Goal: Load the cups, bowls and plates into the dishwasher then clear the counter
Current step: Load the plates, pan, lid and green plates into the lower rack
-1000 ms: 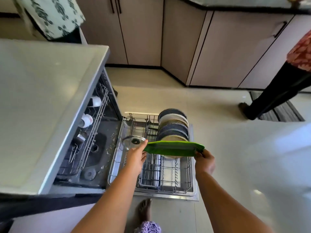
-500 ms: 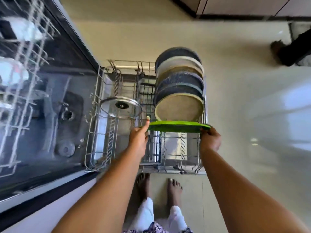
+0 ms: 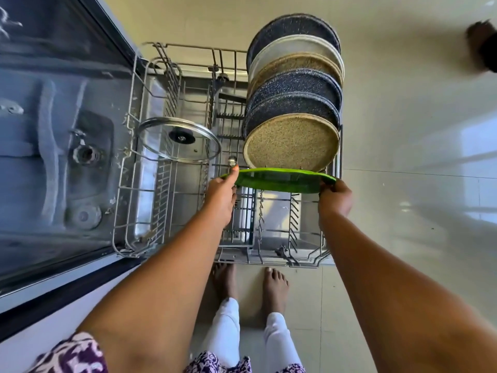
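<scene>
Head view: looking straight down at a pulled-out dishwasher rack [image 3: 129, 162], person standing at its near end.
Green plate [image 3: 279, 179]: held on edge across the rack, just in front of the nearest beige plate [image 3: 291, 142], above the tines; can't tell if its lower edge is seated in a slot.
Left hand [image 3: 220, 195]: grasping the plate's left rim, thumb laid up along the edge.
Right hand [image 3: 334, 199]: grasping the plate's right rim, fingers curled over it.
Plate row [image 3: 294, 76]: about six plates standing upright in the rack's right side, dark speckled, white and beige, leaning slightly, packed close.
Glass lid [image 3: 178, 142]: lying roughly flat over the rack's left section, black knob showing through, well left of the plates.
Dishwasher tub [image 3: 53, 125]: open at left, spray arm and filter visible on its floor.
Near right section of rack: bare tines below and behind the green plate.
Feet [image 3: 274, 289]: bare, on the pale tiled floor [image 3: 403, 238] just short of the rack.
Top right corner: dark blurred shape, can't tell what.
</scene>
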